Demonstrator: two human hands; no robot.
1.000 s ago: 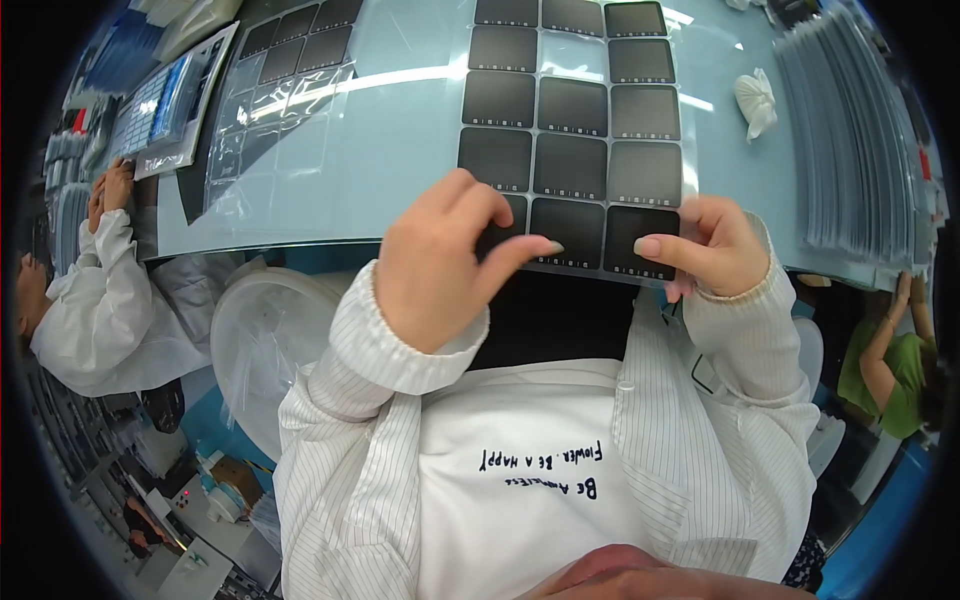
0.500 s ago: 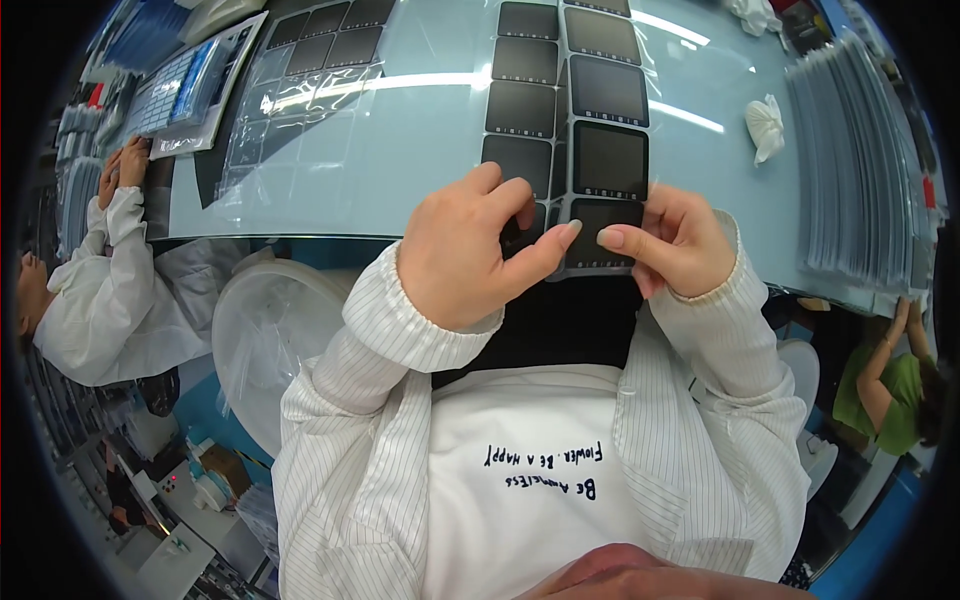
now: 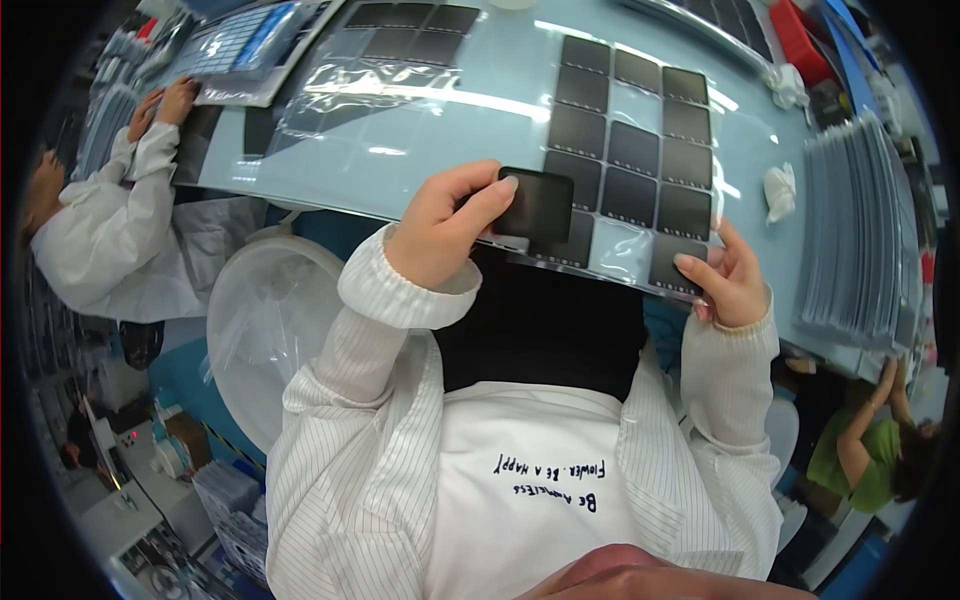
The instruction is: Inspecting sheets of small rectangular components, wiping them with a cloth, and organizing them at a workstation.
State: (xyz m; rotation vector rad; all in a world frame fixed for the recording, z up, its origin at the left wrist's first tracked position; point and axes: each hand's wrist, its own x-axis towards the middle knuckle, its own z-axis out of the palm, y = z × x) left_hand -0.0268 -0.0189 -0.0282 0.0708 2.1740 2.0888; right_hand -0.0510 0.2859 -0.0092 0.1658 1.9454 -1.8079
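Observation:
My left hand (image 3: pixel 440 230) is closed on a small black rectangular panel (image 3: pixel 545 205), thumb on top, its fingers beneath hidden. It holds the panel above the near left corner of a clear pocketed sheet (image 3: pixel 622 250). Rows of similar dark panels sit in the sheet's pockets in three columns. One pocket in the near row, in the middle column, shows no panel, and another farther up is also bare. My right hand (image 3: pixel 732 275) pinches the sheet's near right corner, the thumb over a dark panel (image 3: pixel 678 265) there.
Another clear sheet (image 3: pixel 340 125), with dark panels at its far end, lies to the left. A thick stack of clear sheets (image 3: pixel 860 220) and a crumpled white wad (image 3: pixel 779 193) are at the right. A white bin (image 3: pixel 235 330) stands below the table edge. Other people are on both sides.
My hands have moved apart. The left now has a loose panel lifted over the sheet. The sheet, earlier seen bent with two columns showing, now lies spread with three columns in view.

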